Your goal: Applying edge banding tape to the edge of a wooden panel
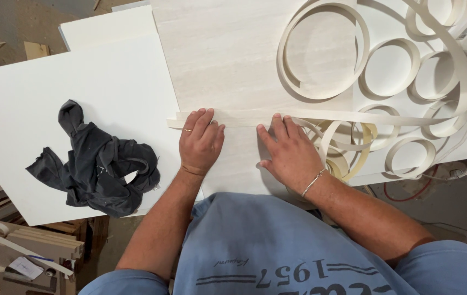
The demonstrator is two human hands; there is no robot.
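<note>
Edge banding strip [244,117] pinned flat on pale panel [228,60] under my left hand [201,142] and right hand [291,153], both open-palmed; springy coils [386,71] could tug it askew

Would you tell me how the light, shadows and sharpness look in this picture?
Head view: soft, even light, no glare on the pale board; faint shadows under the left hand, right hand and edging strip; everything fairly sharp; slight wide-angle bending at the edges.
</note>
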